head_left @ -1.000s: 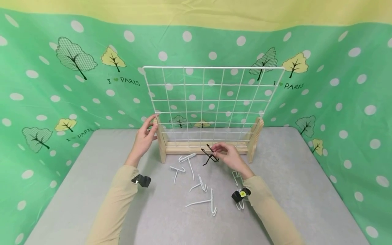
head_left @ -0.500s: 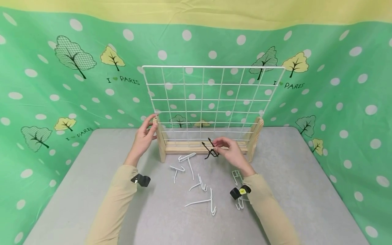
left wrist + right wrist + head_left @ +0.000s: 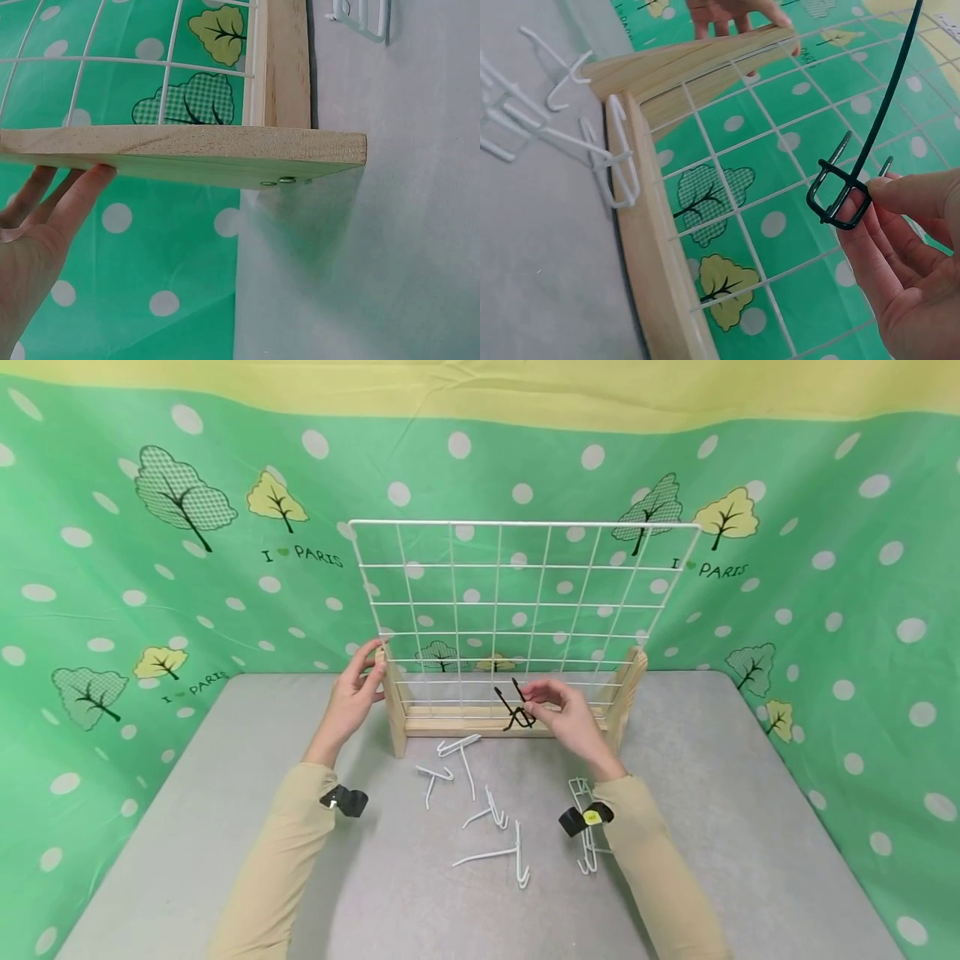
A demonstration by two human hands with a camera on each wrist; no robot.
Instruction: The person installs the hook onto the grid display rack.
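Observation:
My right hand [image 3: 572, 720] pinches a black wire hook [image 3: 519, 714] between thumb and fingers, in front of the lower part of a white wire grid panel [image 3: 495, 604]. In the right wrist view the black hook [image 3: 838, 196] has a squared loop, two short prongs and one long arm running up. My left hand [image 3: 354, 693] holds the upper end of the left wooden upright [image 3: 395, 710] of the stand. Several of its fingers lie against the outer face of that upright [image 3: 225, 142] in the left wrist view.
White wire hooks lie on the grey table [image 3: 405, 893]: one [image 3: 465, 760] near the stand's base, a smaller one [image 3: 432, 781], two in the middle, and more [image 3: 587, 843] partly under my right wrist. A green patterned cloth [image 3: 285, 602] hangs behind and at both sides.
My right hand has moved up and slightly forward, bringing the black hook from above the table to the lower grid with its prongs raised. My left hand has stayed at the upright.

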